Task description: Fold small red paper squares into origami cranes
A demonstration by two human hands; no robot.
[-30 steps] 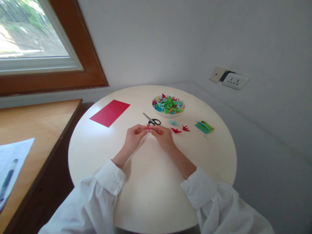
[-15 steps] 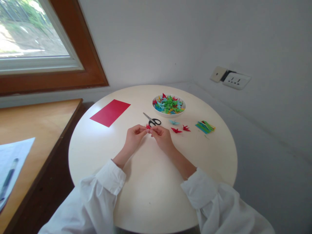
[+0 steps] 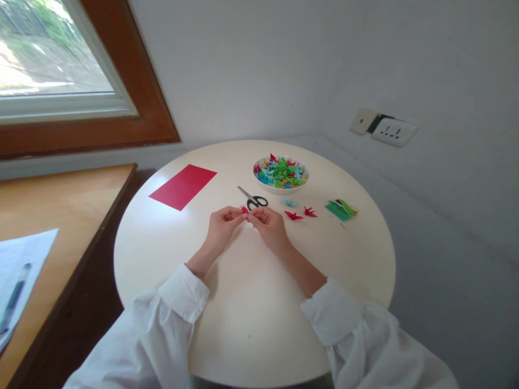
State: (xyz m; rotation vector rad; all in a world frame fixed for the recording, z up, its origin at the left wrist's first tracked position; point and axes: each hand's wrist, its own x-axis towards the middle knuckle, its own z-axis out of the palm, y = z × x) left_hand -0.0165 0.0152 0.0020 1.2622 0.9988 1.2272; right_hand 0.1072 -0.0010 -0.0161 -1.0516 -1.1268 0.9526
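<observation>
Between the fingertips of both hands is a small red origami crane (image 3: 244, 210), mostly covered by the fingers. My left hand (image 3: 221, 223) pinches it from the left, and my right hand (image 3: 269, 224) pinches it from the right. Just beyond the fingers lie scissors (image 3: 258, 202) with black handles, their blades pointing away to the left. Right of my right hand rest a red paper crane (image 3: 293, 215), another red crane (image 3: 310, 212) and a light blue crane (image 3: 290, 202).
A white bowl (image 3: 280, 190) full of colourful paper cranes stands at the back of the round table (image 3: 251, 302). Red paper (image 3: 183, 187) lies at the left, green, blue and yellow strips (image 3: 341, 209) at the right. A wooden desk (image 3: 81, 200) holds a sheet and a pen (image 3: 16, 297).
The fingers have shifted very slightly, and the red piece between them now shows a little further left. Everything on the table stays where it was.
</observation>
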